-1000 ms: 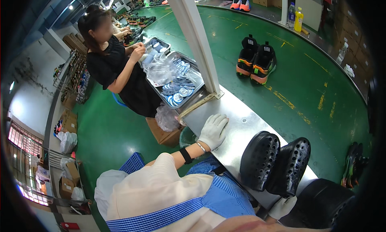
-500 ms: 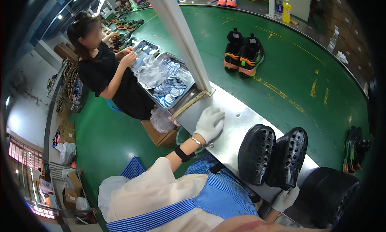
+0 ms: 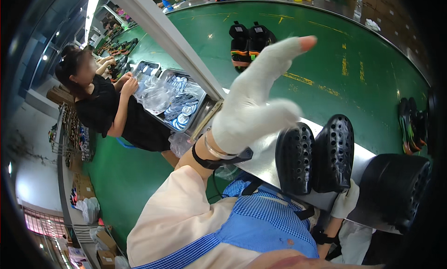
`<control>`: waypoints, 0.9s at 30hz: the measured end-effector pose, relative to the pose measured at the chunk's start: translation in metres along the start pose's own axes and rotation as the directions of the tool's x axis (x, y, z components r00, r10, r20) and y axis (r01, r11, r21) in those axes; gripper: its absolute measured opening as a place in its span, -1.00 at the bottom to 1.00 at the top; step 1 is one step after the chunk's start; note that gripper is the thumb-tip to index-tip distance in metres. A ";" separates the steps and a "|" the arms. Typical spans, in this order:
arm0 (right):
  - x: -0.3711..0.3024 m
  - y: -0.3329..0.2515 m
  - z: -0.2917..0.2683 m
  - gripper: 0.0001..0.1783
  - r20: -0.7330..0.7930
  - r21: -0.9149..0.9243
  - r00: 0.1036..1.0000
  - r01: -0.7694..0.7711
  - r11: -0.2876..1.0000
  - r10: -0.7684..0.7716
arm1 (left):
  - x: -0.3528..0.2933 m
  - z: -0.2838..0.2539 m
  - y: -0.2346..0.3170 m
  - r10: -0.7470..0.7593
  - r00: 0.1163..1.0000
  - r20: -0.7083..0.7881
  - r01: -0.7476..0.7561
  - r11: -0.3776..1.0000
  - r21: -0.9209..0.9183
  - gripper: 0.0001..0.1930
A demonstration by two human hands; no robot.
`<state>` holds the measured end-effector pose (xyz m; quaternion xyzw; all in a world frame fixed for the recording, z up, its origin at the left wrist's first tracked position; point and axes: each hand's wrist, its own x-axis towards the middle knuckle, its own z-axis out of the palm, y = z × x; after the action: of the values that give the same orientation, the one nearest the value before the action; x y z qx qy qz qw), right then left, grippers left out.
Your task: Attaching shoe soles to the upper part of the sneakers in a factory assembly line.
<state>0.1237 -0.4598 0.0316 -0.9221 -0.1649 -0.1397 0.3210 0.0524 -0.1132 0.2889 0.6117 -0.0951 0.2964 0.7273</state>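
Observation:
My left hand, in a white glove with one bare fingertip, is raised close in front of me above a metal ledge. Its fingers stretch out, the thumb apart, and nothing is in it. On the ledge to its right stand two glossy black shoe-shaped forms with rows of holes, a left one and a right one. My right hand, also gloved, is at the near end of the right form; its fingers are mostly hidden, so its grip does not show.
A wider black perforated block sits at the right. Beyond the ledge, a green surface bears a pair of black-and-orange shoes. At left, a person in black works by metal trays of round blue-and-white pieces. A white post rises between.
My left hand has lifted off the metal ledge toward me, its fingers stretched out. The whole view has shifted. My right hand stays at the near end of the right black form.

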 end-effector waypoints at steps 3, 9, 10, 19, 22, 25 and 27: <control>0.002 -0.004 -0.001 -0.83 0.017 0.013 1.000 -0.010 1.000 0.010 | 0.003 0.017 0.016 0.208 0.944 0.255 -0.282 0.911 0.300 -0.17; -0.004 -0.003 -0.003 -0.83 0.032 0.003 0.999 -0.013 1.000 0.013 | 0.000 0.025 0.016 0.254 0.922 0.293 -0.337 0.898 0.281 -0.17; -0.005 -0.003 -0.003 -0.83 0.040 0.016 0.999 -0.014 1.000 0.014 | -0.001 0.027 0.018 0.262 0.918 0.299 -0.348 0.893 0.284 -0.17; -0.007 0.003 -0.002 -0.84 -0.004 -0.019 1.000 0.014 1.000 -0.014 | 0.014 0.044 0.008 0.320 0.859 0.399 -0.435 0.867 0.241 -0.15; -0.008 0.006 0.002 -0.84 -0.026 -0.022 1.000 0.010 1.000 -0.010 | 0.019 0.041 -0.001 0.338 0.845 0.415 -0.455 0.861 0.226 -0.15; 0.001 -0.012 -0.002 -0.84 0.006 0.008 1.000 -0.010 1.000 0.009 | 0.016 0.042 0.008 0.366 0.829 0.422 -0.495 0.832 0.250 -0.15; -0.005 -0.002 0.009 -0.84 -0.073 0.013 0.997 0.030 0.999 -0.029 | 0.020 0.046 0.008 0.393 0.808 0.439 -0.525 0.819 0.233 -0.14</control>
<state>0.1197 -0.4540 0.0242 -0.9116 -0.1675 -0.1767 0.3313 0.0745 -0.1492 0.3164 0.7314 -0.3248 0.3563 0.4822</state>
